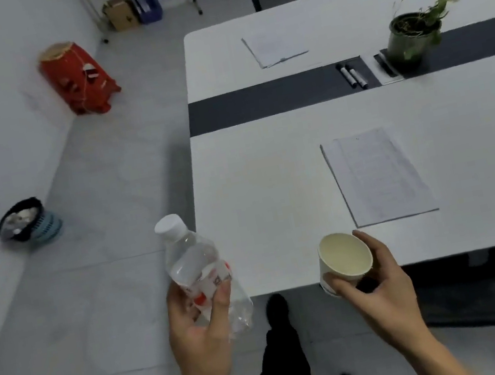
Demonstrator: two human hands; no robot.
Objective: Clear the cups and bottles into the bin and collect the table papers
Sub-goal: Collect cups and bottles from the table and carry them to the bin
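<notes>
The clear plastic bottle (199, 270) sits in the left hand (196, 335), capped in white and tilted so the cap leans up and away from the grip. It looks close to empty, so it is likely light, thin-walled and apt to buckle or slip if squeezed hard; the labelled band at its middle, where the fingers already wrap it, seems the soundest place to hold. The left grip is closed on that band — thumb on the near side, fingers curled round the far side.

The paper cup (345, 261) is in the right hand (379, 293), mouth open toward the camera and apparently empty. It would be light and easily crushed, best held low on the wall as it is now, with the thumb below the rim and the fingers behind. That grip is closed on the cup, loosely by the look of it.

Both hands are held off the near edge of the table (256, 186). Beyond the right grip a sheaf of papers (376, 176) lies flat on the table, with another sheet (276, 46) farther off past the dark centre strip. Well out to the left of the bottle grip, on the floor by the wall, stands the bin (25, 221) — already holding some rubbish.
</notes>
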